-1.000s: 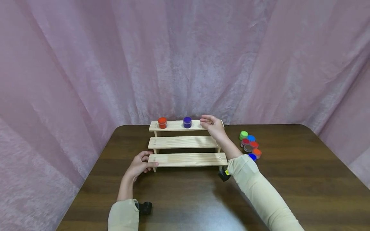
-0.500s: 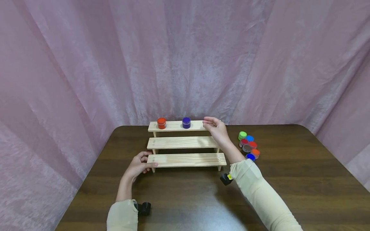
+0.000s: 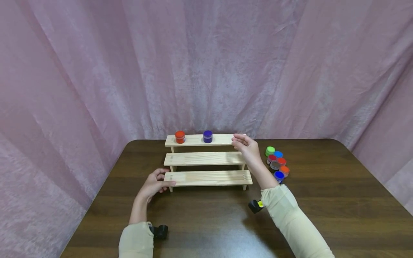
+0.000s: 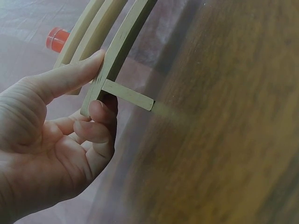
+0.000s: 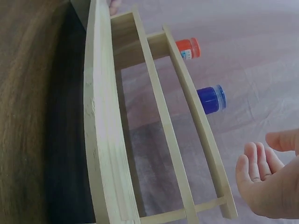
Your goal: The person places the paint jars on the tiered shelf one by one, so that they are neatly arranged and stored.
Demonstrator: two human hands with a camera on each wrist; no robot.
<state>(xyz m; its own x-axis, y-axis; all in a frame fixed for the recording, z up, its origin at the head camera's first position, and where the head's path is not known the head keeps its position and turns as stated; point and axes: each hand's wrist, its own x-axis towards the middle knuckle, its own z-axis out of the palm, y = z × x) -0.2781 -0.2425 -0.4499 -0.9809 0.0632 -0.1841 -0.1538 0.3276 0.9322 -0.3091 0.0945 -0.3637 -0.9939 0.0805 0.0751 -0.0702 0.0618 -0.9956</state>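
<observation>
A three-step wooden display stand [image 3: 208, 178] stands on the table. My left hand [image 3: 153, 184] pinches the left end of its lowest step, thumb on top and fingers below, as the left wrist view also shows. An orange-red lidded jar [image 3: 180, 137] sits near the left end of the top step, and a purple lidded jar [image 3: 208, 136] near its middle. My right hand [image 3: 248, 148] is by the right end of the top step, fingers loosely bent and holding nothing. The right wrist view shows that hand [image 5: 268, 179] apart from both jars.
To the right of the stand is a cluster of small jars, among them a green jar [image 3: 270, 150], an orange jar [image 3: 284, 171] and a dark blue jar [image 3: 279, 175]. A pink curtain [image 3: 206, 71] hangs behind the brown table [image 3: 322, 186].
My right hand has drawn back to the right and slightly nearer, away from the purple jar. The left hand keeps its grip on the lowest step; the jars stand as before.
</observation>
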